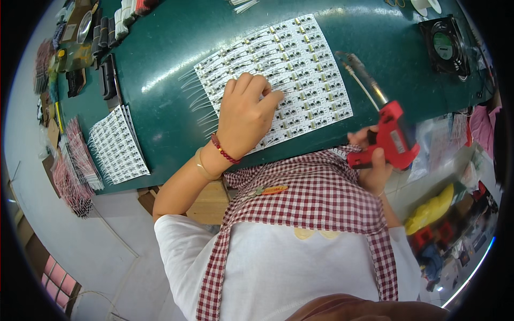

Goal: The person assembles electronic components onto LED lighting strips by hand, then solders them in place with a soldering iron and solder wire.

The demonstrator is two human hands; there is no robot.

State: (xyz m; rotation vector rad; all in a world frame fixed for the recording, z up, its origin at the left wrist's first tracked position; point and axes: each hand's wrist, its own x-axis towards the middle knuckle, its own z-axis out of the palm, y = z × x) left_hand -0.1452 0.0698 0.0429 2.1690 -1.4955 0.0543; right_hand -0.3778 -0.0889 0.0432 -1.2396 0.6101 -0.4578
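Note:
A large white panel of small circuit boards [321,80] lies on the green table top, with thin white wires [199,101] sticking out past its left edge. Over the panel's middle rests my left hand [247,107], its fingers curled and pinched together; what they hold, if anything, is too small to make out. My right hand [378,170] grips a red soldering gun [393,136] at the table's front edge, right of the panel. Its metal tip points up and left, away from the panel's surface. The gun and right hand are slightly blurred.
A smaller stack of board panels [119,144] lies at the left, beside bundles of pink and white wires [80,160]. A dark-handled tool [111,77] lies behind it. At the far right stands a black fan [445,47]. A green table [166,48] carries these things.

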